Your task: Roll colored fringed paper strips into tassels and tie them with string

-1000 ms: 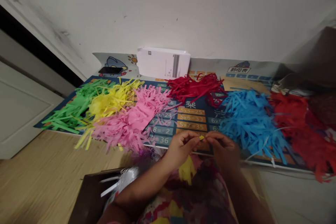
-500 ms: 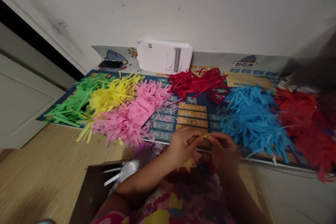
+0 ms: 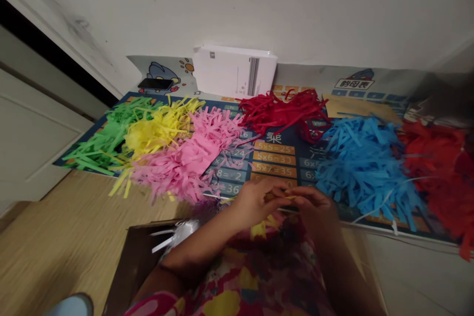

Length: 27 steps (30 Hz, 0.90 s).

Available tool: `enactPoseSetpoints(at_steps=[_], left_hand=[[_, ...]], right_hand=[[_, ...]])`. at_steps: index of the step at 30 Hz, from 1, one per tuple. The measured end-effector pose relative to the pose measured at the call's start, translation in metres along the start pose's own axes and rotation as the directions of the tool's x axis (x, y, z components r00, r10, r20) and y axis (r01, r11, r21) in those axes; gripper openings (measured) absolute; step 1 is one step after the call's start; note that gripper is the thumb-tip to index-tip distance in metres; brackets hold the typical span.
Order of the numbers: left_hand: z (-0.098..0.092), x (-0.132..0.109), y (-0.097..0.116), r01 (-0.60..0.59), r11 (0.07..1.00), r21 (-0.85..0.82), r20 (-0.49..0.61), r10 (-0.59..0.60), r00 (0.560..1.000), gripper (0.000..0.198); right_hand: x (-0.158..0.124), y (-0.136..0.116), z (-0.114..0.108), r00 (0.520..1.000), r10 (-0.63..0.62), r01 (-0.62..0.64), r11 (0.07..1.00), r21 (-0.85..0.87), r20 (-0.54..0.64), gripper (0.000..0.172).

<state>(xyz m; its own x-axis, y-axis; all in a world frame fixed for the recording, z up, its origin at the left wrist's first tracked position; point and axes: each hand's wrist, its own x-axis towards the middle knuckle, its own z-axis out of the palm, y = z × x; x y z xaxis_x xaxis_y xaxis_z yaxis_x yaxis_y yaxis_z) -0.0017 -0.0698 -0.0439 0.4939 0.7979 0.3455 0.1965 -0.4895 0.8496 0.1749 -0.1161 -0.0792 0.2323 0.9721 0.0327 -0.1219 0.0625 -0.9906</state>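
Note:
My left hand [image 3: 255,201] and my right hand [image 3: 314,207] meet at the near edge of a blue multiplication mat [image 3: 274,158]. Between their pinched fingertips they hold a thin yellow paper strip [image 3: 287,198]. Heaps of cut paper strips lie on the mat: green [image 3: 107,140], yellow [image 3: 159,128], pink [image 3: 188,158], dark red [image 3: 283,111], blue [image 3: 365,163] and bright red [image 3: 440,168]. Below my hands lies a bundle of mixed coloured paper [image 3: 259,256] in my lap.
A white box [image 3: 233,71] leans on the wall behind the mat, with a black phone [image 3: 154,84] to its left. A brown cardboard box [image 3: 128,271] with silver strips [image 3: 177,234] stands near my left arm on the wooden floor [image 3: 62,237].
The view has shifted slightly. Both hands stay together on the yellow strip, which now shows as a thin line rather than a small tab.

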Motion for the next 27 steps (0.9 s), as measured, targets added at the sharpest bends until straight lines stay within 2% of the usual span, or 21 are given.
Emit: enactPoseSetpoints(at_steps=[4,6,9,11,13,16,18,21,27], left_hand=[[0.002,0.002,-0.004,-0.023,1.0,-0.01,0.016,0.023,1.0,0.023],[0.004,0.003,-0.005,-0.045,0.999,0.0,-0.008,0.045,0.999,0.023],[0.005,0.004,-0.005,-0.089,0.996,0.02,-0.054,0.09,0.994,0.022],[0.005,0.004,-0.004,-0.163,0.985,0.056,-0.112,0.168,0.979,0.021],[0.005,0.004,-0.002,-0.272,0.956,0.111,-0.162,0.287,0.944,0.016],[0.007,0.005,0.0,-0.401,0.904,0.148,-0.17,0.423,0.89,0.006],[0.009,0.005,0.002,-0.415,0.898,0.146,-0.177,0.437,0.882,0.005],[0.012,0.007,0.004,-0.384,0.911,0.153,-0.185,0.408,0.894,0.005],[0.015,0.014,0.004,-0.399,0.893,0.209,-0.128,0.429,0.894,0.006]], right_hand=[[0.002,-0.002,-0.004,0.977,-0.2,0.208,0.971,-0.12,0.074,0.007],[0.002,-0.002,-0.006,0.963,-0.26,0.268,0.949,-0.165,0.073,0.01],[-0.002,-0.002,-0.005,0.959,-0.281,0.284,0.943,-0.174,0.042,0.011],[-0.005,-0.004,-0.004,0.956,-0.292,0.291,0.94,-0.175,0.026,0.011],[-0.009,-0.007,-0.002,0.948,-0.317,0.313,0.928,-0.201,0.011,0.011],[-0.013,-0.011,-0.001,0.932,-0.361,0.346,0.901,-0.261,-0.013,0.011],[-0.014,-0.013,0.0,0.925,-0.378,0.356,0.89,-0.287,-0.026,0.011],[-0.015,-0.016,-0.001,0.921,-0.388,0.36,0.884,-0.298,-0.039,0.011],[-0.011,-0.026,-0.002,0.912,-0.407,0.38,0.889,-0.257,-0.059,0.011]])
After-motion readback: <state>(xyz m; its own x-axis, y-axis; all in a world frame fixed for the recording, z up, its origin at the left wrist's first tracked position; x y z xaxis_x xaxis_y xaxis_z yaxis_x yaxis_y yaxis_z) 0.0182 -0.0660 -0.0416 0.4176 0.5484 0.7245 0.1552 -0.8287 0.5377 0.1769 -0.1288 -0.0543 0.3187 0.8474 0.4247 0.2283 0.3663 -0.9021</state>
